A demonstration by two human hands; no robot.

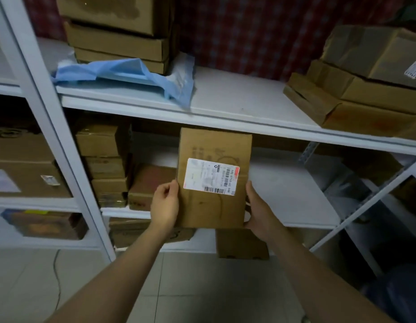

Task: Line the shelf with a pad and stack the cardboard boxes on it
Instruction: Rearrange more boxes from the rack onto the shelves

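Now we pinch the cardboard box [214, 180] with 2 hands, left hand [165, 203] and right hand [258, 206] on its sides, below the shelf's [237, 101] front edge, and should lift it level onto the blue pad [123, 73].

Matt cardboard box [214, 178], paper label [210, 177]

Storeroom: white shelving [225, 106], stacked cartons [104, 164]

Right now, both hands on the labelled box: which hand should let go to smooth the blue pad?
Left, probably. The left hand holds the box by its left edge, and the blue pad lies rumpled up and to the left. The right hand would have to cross the box.
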